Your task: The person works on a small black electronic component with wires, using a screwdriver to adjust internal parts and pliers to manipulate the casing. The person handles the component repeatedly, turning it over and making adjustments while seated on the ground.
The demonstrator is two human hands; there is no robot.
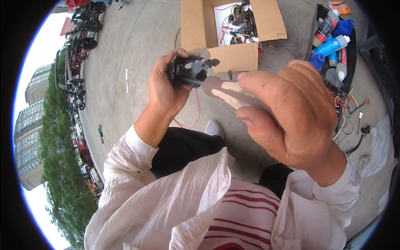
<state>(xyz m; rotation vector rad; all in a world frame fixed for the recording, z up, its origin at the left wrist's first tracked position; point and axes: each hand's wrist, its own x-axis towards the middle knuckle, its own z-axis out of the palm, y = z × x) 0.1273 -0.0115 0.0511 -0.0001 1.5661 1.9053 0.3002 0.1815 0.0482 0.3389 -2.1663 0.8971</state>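
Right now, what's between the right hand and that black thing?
In the head view, a grey-and-cream handled tool lies there: the right hand grips it, and its front end points at the black thing in the left hand.

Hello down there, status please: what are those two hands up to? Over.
Left hand gripping black part. Right hand gripping tool, its front end toward the part. Open box beyond, apparently not in the way.
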